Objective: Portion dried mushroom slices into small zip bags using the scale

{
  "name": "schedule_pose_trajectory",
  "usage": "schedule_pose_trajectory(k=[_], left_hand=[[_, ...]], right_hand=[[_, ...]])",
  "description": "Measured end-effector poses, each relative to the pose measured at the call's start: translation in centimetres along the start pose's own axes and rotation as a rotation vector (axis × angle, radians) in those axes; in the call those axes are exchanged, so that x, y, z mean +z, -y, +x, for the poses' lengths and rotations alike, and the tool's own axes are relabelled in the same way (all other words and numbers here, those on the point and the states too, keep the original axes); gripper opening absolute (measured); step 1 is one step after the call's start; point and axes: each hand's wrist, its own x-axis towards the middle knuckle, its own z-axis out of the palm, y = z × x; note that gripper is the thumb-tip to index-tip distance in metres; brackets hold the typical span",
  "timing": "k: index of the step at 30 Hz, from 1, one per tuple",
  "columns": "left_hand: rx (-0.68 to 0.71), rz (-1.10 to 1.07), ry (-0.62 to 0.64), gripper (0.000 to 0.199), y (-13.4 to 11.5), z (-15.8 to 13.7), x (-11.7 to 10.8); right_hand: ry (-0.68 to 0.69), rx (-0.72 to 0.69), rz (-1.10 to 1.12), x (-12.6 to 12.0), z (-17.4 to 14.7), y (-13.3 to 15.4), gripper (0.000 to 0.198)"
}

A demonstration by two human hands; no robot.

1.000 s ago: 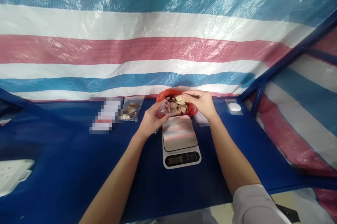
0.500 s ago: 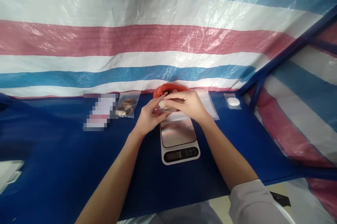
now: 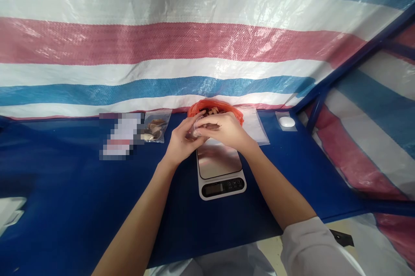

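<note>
My left hand [image 3: 181, 140] and my right hand [image 3: 223, 131] meet just above the far end of a small digital scale [image 3: 220, 168]. Between them they hold a small clear plastic bag [image 3: 198, 128], mostly hidden by the fingers, with brownish pieces in it. Right behind the hands sits an open red bag [image 3: 227, 107] holding tan and brown slices. The scale's steel platform carries nothing, and its display faces me.
A filled clear packet [image 3: 154, 127] lies left of the hands beside a blurred-out item [image 3: 120, 135]. Empty clear bags [image 3: 256, 125] lie right of the red bag, then a small white object [image 3: 287, 122]. A white thing [image 3: 9, 213] sits at the left edge. Striped tarp walls the blue table [image 3: 81, 194].
My right hand left the red bag's slices and came down to the small clear bag in my left hand. Both hands now close together over it. The camera view shifted slightly.
</note>
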Motion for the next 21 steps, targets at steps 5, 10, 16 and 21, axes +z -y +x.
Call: schedule_pose_trajectory(k=[5, 10, 16, 21], left_hand=[[-0.011, 0.009, -0.024, 0.058, -0.3, 0.1, 0.0], [-0.024, -0.001, -0.064, 0.057, 0.2, 0.0, -0.1], [-0.047, -0.027, -0.074, 0.056, 0.7, 0.0, 0.0], [-0.051, -0.011, -0.012, 0.064, 0.8, 0.1, 0.2]], right_hand=[[0.000, 0.039, 0.070, -0.5, 0.0, 0.2, 0.012], [-0.017, 0.076, 0.155, -1.4, -0.2, 0.1, 0.014], [-0.036, 0.098, 0.156, -2.0, -0.3, 0.0, 0.016], [0.058, 0.040, -0.136, -1.5, -0.1, 0.1, 0.006]])
